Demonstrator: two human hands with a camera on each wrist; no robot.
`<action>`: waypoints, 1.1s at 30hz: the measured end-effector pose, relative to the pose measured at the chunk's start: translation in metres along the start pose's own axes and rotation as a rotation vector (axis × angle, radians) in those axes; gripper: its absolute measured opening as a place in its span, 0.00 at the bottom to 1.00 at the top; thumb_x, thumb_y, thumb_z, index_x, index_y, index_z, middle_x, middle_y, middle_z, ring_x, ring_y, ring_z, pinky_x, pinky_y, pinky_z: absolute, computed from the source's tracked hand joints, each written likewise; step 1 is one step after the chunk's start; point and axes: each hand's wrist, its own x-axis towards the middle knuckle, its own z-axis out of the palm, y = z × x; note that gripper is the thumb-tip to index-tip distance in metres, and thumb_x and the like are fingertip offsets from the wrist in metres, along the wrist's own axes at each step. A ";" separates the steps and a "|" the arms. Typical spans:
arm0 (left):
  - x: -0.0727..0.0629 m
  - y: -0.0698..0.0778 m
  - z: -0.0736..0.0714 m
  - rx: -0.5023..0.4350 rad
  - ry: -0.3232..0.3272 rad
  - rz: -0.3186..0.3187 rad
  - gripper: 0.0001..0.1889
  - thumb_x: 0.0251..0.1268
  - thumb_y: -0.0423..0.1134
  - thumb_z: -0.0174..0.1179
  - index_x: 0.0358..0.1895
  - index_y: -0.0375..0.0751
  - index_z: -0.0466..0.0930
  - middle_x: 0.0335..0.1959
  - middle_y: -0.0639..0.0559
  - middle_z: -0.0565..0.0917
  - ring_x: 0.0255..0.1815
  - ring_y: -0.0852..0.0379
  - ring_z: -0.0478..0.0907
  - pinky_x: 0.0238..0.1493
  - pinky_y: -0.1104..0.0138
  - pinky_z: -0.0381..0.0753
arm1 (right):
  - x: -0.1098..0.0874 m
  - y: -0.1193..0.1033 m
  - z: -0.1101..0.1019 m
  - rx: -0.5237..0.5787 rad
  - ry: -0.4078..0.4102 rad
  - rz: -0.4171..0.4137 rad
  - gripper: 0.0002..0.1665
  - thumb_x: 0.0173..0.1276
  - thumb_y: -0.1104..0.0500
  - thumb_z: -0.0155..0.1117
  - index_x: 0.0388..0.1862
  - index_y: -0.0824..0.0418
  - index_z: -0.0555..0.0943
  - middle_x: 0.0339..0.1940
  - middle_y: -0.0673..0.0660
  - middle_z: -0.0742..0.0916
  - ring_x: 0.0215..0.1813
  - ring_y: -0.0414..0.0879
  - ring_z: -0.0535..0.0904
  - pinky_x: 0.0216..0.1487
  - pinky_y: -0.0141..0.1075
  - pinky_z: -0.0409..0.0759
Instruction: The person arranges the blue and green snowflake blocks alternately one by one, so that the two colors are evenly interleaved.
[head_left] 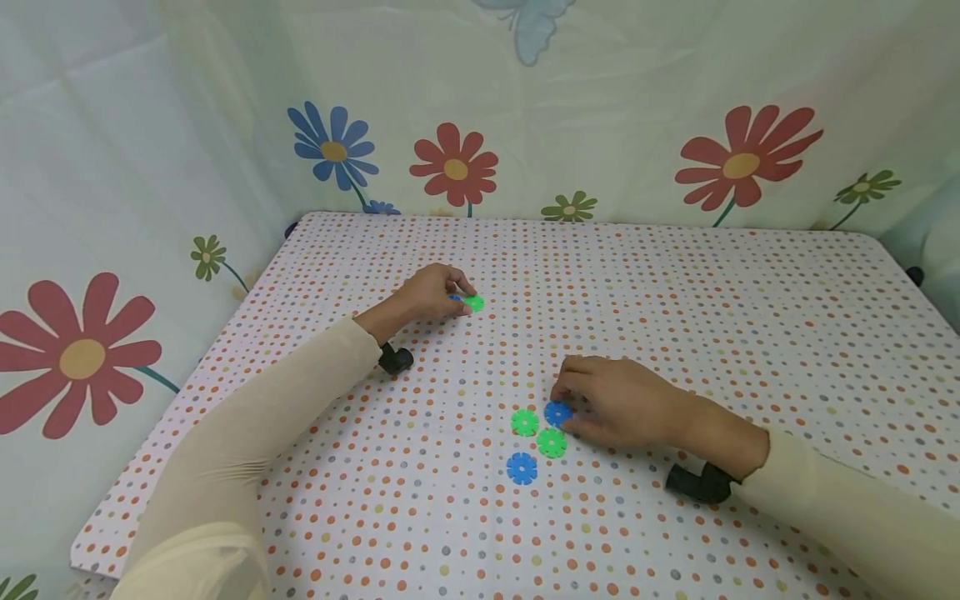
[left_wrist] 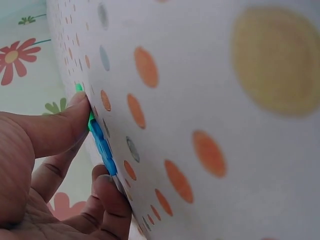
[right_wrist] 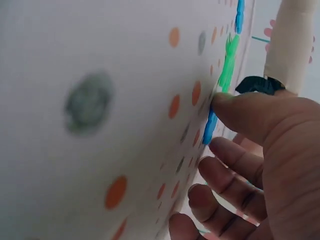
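Observation:
At the back left of the table, my left hand (head_left: 431,293) pinches a green notched building disc (head_left: 476,303) between thumb and finger, flat on the cloth. A blue notched disc (left_wrist: 102,147) lies under that hand, beside the green one and partly hidden by fingers. Nearer the front, my right hand (head_left: 622,400) has its thumb and forefinger at opposite edges of another blue disc (head_left: 558,413). Two green discs, one on the left (head_left: 525,422) and one close to the thumb (head_left: 552,442), lie beside it. A further blue disc (head_left: 522,468) lies in front of them.
The dotted cloth (head_left: 675,292) covers a table that ends at a flower-printed curtain (head_left: 600,108) behind and to the left. Black wrist straps with cameras sit on the left wrist (head_left: 396,359) and right wrist (head_left: 701,483), close above the cloth.

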 end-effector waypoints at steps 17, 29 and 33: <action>-0.001 -0.001 -0.001 -0.001 0.003 0.023 0.11 0.62 0.43 0.69 0.47 0.55 0.85 0.66 0.44 0.76 0.68 0.46 0.71 0.64 0.52 0.73 | 0.005 0.003 -0.008 0.095 -0.065 -0.015 0.10 0.60 0.49 0.73 0.40 0.45 0.83 0.40 0.39 0.78 0.37 0.32 0.73 0.39 0.28 0.76; -0.001 -0.002 0.001 0.030 0.010 0.028 0.11 0.62 0.44 0.69 0.48 0.55 0.85 0.62 0.45 0.77 0.63 0.47 0.73 0.62 0.52 0.74 | 0.012 -0.001 -0.006 -0.023 -0.080 -0.039 0.13 0.55 0.47 0.71 0.36 0.47 0.79 0.37 0.40 0.76 0.33 0.30 0.68 0.35 0.27 0.72; -0.001 -0.001 0.001 0.040 0.015 0.034 0.12 0.62 0.44 0.69 0.48 0.55 0.85 0.61 0.45 0.77 0.63 0.47 0.73 0.62 0.52 0.73 | 0.009 -0.001 -0.005 -0.079 -0.009 -0.073 0.14 0.53 0.48 0.72 0.35 0.49 0.79 0.35 0.41 0.77 0.31 0.30 0.67 0.33 0.27 0.72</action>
